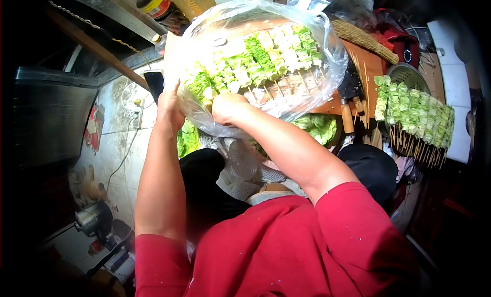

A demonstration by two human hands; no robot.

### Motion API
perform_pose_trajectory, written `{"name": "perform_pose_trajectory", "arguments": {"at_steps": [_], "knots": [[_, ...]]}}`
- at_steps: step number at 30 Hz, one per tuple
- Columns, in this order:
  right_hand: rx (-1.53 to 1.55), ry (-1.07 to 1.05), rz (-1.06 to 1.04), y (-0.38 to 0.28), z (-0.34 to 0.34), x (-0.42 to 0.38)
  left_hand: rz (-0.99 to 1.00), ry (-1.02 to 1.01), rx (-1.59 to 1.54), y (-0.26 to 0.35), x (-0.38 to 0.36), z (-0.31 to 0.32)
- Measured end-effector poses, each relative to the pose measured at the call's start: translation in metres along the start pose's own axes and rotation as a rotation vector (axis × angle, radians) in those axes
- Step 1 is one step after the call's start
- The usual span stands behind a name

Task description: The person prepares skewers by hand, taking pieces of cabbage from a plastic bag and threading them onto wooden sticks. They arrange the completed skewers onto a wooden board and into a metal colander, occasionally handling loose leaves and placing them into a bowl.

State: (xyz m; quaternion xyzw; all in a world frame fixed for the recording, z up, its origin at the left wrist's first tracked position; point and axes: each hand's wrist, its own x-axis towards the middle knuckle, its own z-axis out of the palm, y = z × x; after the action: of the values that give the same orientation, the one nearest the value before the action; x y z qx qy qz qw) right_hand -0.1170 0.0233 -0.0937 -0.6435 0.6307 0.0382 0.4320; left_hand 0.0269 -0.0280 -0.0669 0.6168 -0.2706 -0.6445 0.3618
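Clear plastic bag (286,51) held up in front of the person, above the lap; taken here as the landmark. Inside it: a row of vegetable skewers (255,62), pale green and white leaf pieces threaded on thin wooden sticks, laid side by side, stick ends pointing toward the bag's lower right.

Left hand (170,107) closed on the bag's lower left edge, fingers wrapped over the plastic. Right hand (228,107) just beside it, pressed against the bag's underside with plastic gathered around it; whether it grips or only supports, cannot tell. Hands close together, a narrow gap between them. Both forearms bare, red sleeves at the shoulders.

Right of the bag: a second heap of the same skewers (414,113), piled over a round metal colander (409,74), sticks fanning downward. Between that heap and the bag, a wooden chopping board (371,67) with loose bare sticks (364,87) on it. Below the bag's right half, loose green leaves (319,127) in a container whose rim is mostly hidden. More leaves (188,139) below the left hand.

Above the bag's left corner, a dark bottle (163,8) with a red label.
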Motion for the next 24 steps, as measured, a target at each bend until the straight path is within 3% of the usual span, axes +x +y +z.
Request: {"name": "perform_pose_trajectory", "arguments": {"at_steps": [8,11,13,17,21,24], "knots": [[0.008,0.037,-0.015,0.002,0.005,0.001,-0.013,-0.213,0.062,-0.008,0.017,-0.006],[0.04,0.142,-0.007,0.007,0.002,-0.02,-0.039,-0.244,0.034,-0.01,0.031,-0.015],[0.036,0.223,-0.052,0.014,-0.016,-0.056,-0.001,-0.33,0.018,-0.01,0.028,-0.015],[-0.072,0.257,0.044,0.053,-0.053,-0.125,-0.062,-0.25,0.09,-0.005,0.022,-0.011],[0.035,0.652,0.124,0.134,-0.074,-0.224,-0.108,-0.317,0.076,-0.009,0.04,-0.02],[0.266,0.798,0.337,0.187,-0.072,-0.308,-0.121,-0.356,0.086,-0.008,0.04,-0.019]]}}
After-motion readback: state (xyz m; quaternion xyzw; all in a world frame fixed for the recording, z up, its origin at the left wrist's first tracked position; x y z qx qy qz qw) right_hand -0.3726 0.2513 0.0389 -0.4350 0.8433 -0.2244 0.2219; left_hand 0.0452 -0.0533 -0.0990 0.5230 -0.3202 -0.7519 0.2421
